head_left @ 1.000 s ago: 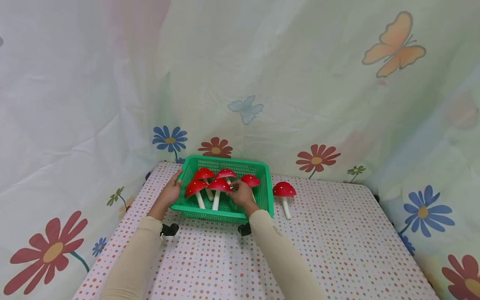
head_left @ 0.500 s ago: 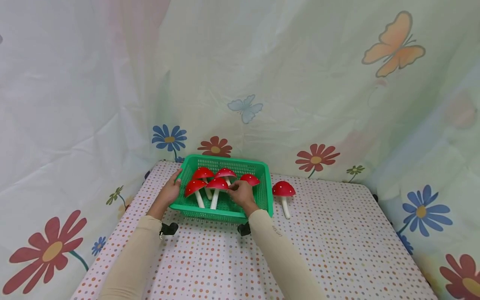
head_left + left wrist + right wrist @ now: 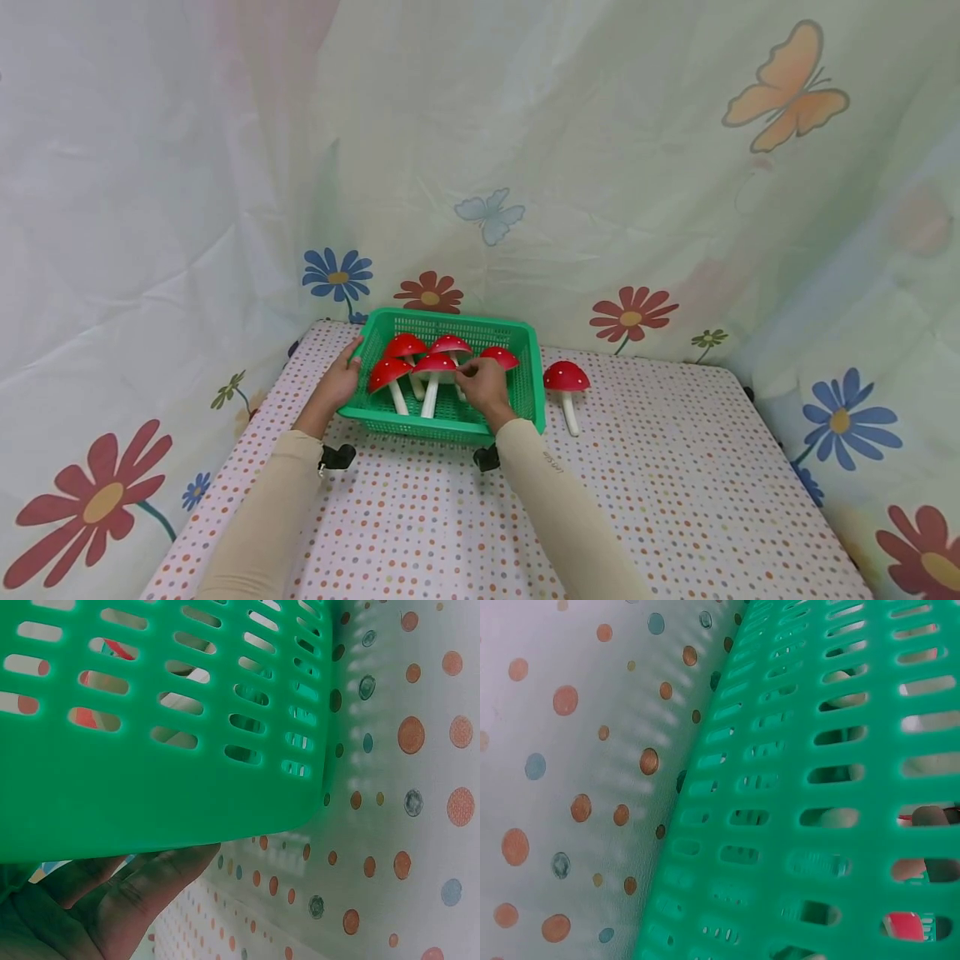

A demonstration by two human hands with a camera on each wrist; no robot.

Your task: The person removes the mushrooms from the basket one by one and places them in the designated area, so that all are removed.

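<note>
Head view: within the last second, the near middle mushroom point(image 3: 432, 382) in the green basket point(image 3: 416, 422) has tipped, baring more of its grey underside; the right hand point(image 3: 486, 385) pinches its right edge, so the work seems centred there. Above it's red, white-spotted; below, white. Left wrist: the left hand point(image 3: 112, 907) touches the basket's left end; whether it grips, I cannot tell. Right wrist: the basket mostly hides the right hand.

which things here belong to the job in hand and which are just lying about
In the job:
green slotted plastic basket, left hand at its side
five red-capped, white-stemmed mushrooms inside, right hand among them
probably the matching mushroom lying right of the basket

Just there:
pale, colour-dotted table covering
pale flower-printed backdrop
</note>
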